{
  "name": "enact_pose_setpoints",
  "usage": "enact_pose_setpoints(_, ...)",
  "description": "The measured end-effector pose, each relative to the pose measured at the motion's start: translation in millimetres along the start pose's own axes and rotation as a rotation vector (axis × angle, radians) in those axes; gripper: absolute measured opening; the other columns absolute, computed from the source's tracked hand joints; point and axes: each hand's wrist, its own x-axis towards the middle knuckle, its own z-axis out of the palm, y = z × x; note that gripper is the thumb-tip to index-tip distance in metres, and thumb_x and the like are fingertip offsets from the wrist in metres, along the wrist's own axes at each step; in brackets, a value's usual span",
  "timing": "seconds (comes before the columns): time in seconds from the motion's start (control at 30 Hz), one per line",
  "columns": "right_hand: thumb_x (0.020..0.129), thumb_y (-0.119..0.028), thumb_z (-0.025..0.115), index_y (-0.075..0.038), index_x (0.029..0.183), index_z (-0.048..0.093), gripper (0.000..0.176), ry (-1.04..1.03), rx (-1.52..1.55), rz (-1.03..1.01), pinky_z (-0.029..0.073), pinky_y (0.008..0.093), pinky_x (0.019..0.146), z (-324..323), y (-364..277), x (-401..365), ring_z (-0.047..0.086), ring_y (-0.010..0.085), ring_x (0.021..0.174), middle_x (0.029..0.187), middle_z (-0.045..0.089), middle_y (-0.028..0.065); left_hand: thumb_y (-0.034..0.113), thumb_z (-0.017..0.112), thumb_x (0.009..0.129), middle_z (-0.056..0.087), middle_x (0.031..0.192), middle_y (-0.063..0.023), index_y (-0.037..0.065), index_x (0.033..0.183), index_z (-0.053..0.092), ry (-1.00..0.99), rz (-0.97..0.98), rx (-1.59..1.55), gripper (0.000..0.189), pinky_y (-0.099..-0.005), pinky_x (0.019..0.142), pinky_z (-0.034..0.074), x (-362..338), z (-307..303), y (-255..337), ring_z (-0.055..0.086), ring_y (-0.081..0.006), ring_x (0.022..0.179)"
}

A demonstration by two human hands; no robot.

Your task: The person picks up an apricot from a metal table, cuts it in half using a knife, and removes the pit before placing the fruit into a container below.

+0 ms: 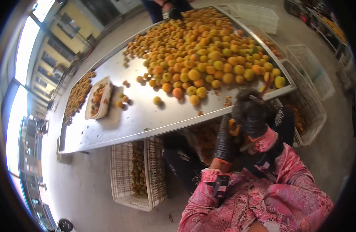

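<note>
My left hand (225, 141), in a black glove, is closed on an apricot (234, 127) just below the near edge of the metal table (158, 125). Close beside it, my right hand (250, 114), also black-gloved, is curled and blurred by motion. From its top juts a thin reddish-brown stick-like thing (267, 83), whose kind I cannot tell. A large heap of apricots (201, 50) spreads over the table beyond both hands. Under the table edge, an orange mass of fruit (205, 141) shows partly behind my left hand.
A small white basket (106, 104) holding fruit stands on the table's left, beside a pile of small brown pieces (79, 94). On the floor are a white crate (147, 174) with fruit and another crate (320, 116) at right. Across the table is another person's gloved hand (174, 12).
</note>
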Motion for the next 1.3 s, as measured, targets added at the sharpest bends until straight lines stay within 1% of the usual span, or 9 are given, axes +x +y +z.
enact_pose_setpoints(0.17, 0.087, -0.023, 0.052, -0.009, 0.108, 0.05, 0.025, 0.095, 0.463, -0.132, 0.03, 0.0234, 0.037, 7, -8, 12, 0.033, 0.0087, 0.039, 0.054, 0.04, 0.0001, 0.038, 0.052, 0.086, 0.059, 0.092, -0.0078, 0.009, 0.11, 0.052, -0.168, 0.261, 0.142, 0.038, -0.0235, 0.058, 0.048, 3, -4, -7, 0.058, -0.0152, 0.071)
enact_pose_setpoints(0.23, 0.087, -0.024, 0.052, -0.009, 0.108, 0.05, 0.025, 0.082, 0.506, -0.12, 0.03, 0.0237, 0.037, 5, -8, 14, 0.032, 0.0089, 0.038, 0.053, 0.039, -0.0001, 0.037, 0.048, 0.089, 0.058, 0.096, -0.0099, 0.005, 0.114, 0.05, -0.044, 1.212, 1.041, 0.04, -0.0282, 0.073, 0.048, 8, -9, -14, 0.058, -0.0188, 0.083)
enact_pose_setpoints(0.47, 0.09, -0.024, 0.046, -0.013, 0.096, 0.051, 0.014, 0.09, 0.713, 0.225, 0.033, 0.0265, 0.039, -2, -13, 16, 0.035, 0.0106, 0.04, 0.054, 0.039, -0.0022, 0.014, 0.053, 0.087, 0.056, 0.096, -0.0051, 0.002, 0.111, 0.052, -0.367, 0.25, 0.321, 0.027, -0.0259, 0.08, 0.043, 10, -16, 0, 0.053, -0.0115, 0.089)
enact_pose_setpoints(0.6, 0.087, -0.021, 0.05, -0.011, 0.097, 0.054, 0.015, -0.004, 0.838, 0.48, 0.032, 0.0219, 0.038, -12, -3, 22, 0.036, 0.008, 0.041, 0.054, 0.038, -0.0031, 0.023, 0.048, 0.09, 0.056, 0.091, -0.0032, 0.005, 0.103, 0.055, -0.31, 0.375, 0.577, 0.024, -0.0244, 0.077, 0.045, -16, 3, 4, 0.053, -0.0101, 0.086)
enact_pose_setpoints(0.73, 0.084, -0.015, 0.051, -0.006, 0.084, 0.056, 0.011, -0.077, 0.257, 0.35, 0.038, 0.0223, 0.044, 10, -23, 13, 0.046, 0.0079, 0.049, 0.059, 0.046, -0.0022, 0.016, 0.048, 0.09, 0.054, 0.09, -0.0041, 0.005, 0.095, 0.053, 0.019, 0.303, 0.494, 0.013, -0.0259, 0.073, 0.047, 26, -34, -14, 0.055, -0.016, 0.084)
enact_pose_setpoints(0.8, 0.074, -0.003, 0.062, -0.004, 0.089, 0.058, 0.015, -0.205, -0.913, -0.611, 0.048, 0.0283, 0.069, 12, -24, 16, 0.059, 0.0165, 0.076, 0.079, 0.06, 0.004, 0.019, 0.048, 0.09, 0.055, 0.091, -0.0055, 0.006, 0.096, 0.052, 0.032, 0.929, 1.554, 0.015, -0.0281, 0.074, 0.047, 19, -37, -10, 0.055, -0.0182, 0.086)
enact_pose_setpoints(0.87, 0.073, -0.004, 0.064, -0.005, 0.092, 0.06, 0.019, 0.009, -0.08, -0.006, 0.048, 0.0281, 0.074, 25, -3, -3, 0.061, 0.0189, 0.082, 0.087, 0.063, 0.0064, 0.017, 0.049, 0.089, 0.055, 0.092, -0.0062, 0.006, 0.099, 0.051, -0.05, 0.853, 1.421, 0.016, -0.0295, 0.076, 0.047, 31, -35, -9, 0.055, -0.0191, 0.086)
enact_pose_setpoints(0.97, 0.074, -0.004, 0.064, -0.004, 0.095, 0.06, 0.022, -0.194, -0.707, -0.568, 0.048, 0.028, 0.076, 30, -12, -15, 0.061, 0.0178, 0.084, 0.09, 0.063, 0.0074, 0.016, 0.051, 0.088, 0.055, 0.094, -0.0071, 0.005, 0.103, 0.05, -0.113, 0.717, 1.132, 0.018, -0.0307, 0.077, 0.047, 41, -38, -11, 0.056, -0.0197, 0.087)
enact_pose_setpoints(1.3, 0.083, -0.007, 0.056, -0.003, 0.09, 0.057, 0.008, 0.079, 0.413, 0.252, 0.04, 0.0222, 0.049, 3, -42, 21, 0.05, 0.0071, 0.058, 0.074, 0.056, 0.0019, 0.026, 0.055, 0.087, 0.056, 0.092, -0.0069, 0.005, 0.106, 0.05, -0.078, 0.612, 0.546, 0.029, -0.028, 0.074, 0.05, -4, -15, 14, 0.056, -0.0173, 0.087)
